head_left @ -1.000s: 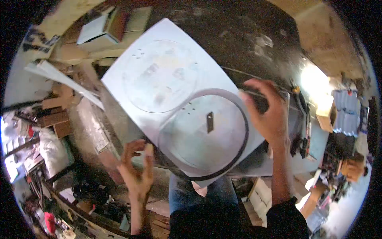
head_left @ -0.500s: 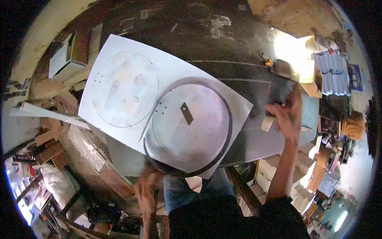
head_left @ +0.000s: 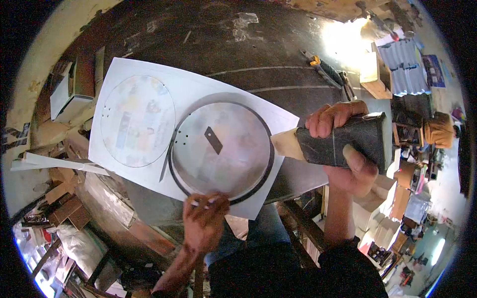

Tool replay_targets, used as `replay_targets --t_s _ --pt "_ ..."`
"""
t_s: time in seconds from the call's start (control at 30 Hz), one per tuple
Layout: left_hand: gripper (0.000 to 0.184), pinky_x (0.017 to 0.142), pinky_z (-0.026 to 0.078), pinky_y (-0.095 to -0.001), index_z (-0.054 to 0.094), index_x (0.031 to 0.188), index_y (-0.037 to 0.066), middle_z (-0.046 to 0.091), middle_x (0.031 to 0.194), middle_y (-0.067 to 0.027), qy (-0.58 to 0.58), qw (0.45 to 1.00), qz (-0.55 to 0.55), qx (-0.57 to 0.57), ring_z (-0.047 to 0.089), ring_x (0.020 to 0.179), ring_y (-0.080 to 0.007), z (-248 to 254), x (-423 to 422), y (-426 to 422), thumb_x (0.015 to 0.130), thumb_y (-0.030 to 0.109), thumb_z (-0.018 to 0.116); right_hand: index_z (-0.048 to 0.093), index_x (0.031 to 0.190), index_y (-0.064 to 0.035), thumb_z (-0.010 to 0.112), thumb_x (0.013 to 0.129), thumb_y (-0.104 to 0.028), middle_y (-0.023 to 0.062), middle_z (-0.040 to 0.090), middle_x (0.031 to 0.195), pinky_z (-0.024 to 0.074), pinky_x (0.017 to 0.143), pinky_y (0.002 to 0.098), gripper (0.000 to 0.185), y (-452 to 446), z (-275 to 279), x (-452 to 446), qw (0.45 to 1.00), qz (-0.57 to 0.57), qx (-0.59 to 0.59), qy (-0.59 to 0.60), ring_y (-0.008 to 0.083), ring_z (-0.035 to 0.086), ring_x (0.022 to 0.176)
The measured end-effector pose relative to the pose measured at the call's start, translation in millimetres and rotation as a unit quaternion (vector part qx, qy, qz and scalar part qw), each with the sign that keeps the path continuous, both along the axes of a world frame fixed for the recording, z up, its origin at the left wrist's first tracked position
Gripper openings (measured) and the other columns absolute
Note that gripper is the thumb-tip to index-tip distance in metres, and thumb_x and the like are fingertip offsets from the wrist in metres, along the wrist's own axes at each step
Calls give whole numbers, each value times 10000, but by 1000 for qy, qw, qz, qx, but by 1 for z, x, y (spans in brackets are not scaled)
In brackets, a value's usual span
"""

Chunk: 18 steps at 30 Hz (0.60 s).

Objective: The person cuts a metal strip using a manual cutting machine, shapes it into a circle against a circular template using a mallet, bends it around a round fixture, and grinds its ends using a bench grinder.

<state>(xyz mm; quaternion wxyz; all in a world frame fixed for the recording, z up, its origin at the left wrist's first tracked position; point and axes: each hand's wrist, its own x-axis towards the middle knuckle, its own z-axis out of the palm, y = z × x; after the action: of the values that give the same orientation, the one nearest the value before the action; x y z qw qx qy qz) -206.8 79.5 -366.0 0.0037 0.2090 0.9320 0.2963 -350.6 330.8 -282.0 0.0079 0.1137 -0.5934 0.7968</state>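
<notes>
A white sheet [head_left: 134, 174] lies on the dark table and bears a drawn circle [head_left: 138, 120] at its left. On its right half stands a thin dark hoop [head_left: 258, 188], around a pale round face with small holes. A dark flat slanted piece with a hole [head_left: 213, 140] lies inside the hoop. My left hand [head_left: 206, 223] is closed at the hoop's near edge, its fingers curled over the rim. My right hand [head_left: 350, 169] grips a black block [head_left: 338, 141] with a pale wooden tongue [head_left: 288, 144] sticking out, its tip over the sheet's right edge.
Pliers-like tools [head_left: 325, 72] lie on the dark table [head_left: 198, 49] at the back right. A wooden box [head_left: 376, 77] stands beyond them. White strips [head_left: 59, 163] jut out at the left. Stacked pale cartons [head_left: 382, 198] stand below right.
My right hand has lifted the black block and brought it left and nearer. My left hand has moved up and right to the hoop's near edge. The view has shifted slightly.
</notes>
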Motion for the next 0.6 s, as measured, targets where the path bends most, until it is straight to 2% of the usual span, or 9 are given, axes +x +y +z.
replay_targets --t_s 0.07,0.27,0.4,0.6 --pt "304 946 385 -456 694 971 56 693 1085 -53 9 1000 -4 -24 625 1096 -216 1 -9 -6 668 64 671 450 1028 -41 705 722 -307 111 488 892 382 831 419 479 -2 -1 2 1000 -11 1 -9 231 473 845" --pt "307 937 370 -435 681 942 49 701 1051 -26 -18 1000 -10 15 644 1049 -189 3 -18 -10 636 30 688 470 1021 -34 712 742 -291 117 508 897 402 789 405 450 -7 5 4 1000 -25 -9 -2 234 493 824" --pt "300 928 368 -436 684 932 57 706 1019 -25 -25 999 0 31 649 1037 -176 3 -19 -9 635 13 678 501 1015 -41 709 772 -299 120 534 903 423 759 397 412 8 7 8 997 -14 -55 52 242 516 825" --pt "270 888 366 -421 692 909 74 712 961 -6 -2 1000 15 0 658 1004 -160 11 -23 -2 654 -10 671 547 1007 -51 705 816 -311 124 573 912 454 714 384 359 -9 0 17 1000 15 -1 20 253 550 828"
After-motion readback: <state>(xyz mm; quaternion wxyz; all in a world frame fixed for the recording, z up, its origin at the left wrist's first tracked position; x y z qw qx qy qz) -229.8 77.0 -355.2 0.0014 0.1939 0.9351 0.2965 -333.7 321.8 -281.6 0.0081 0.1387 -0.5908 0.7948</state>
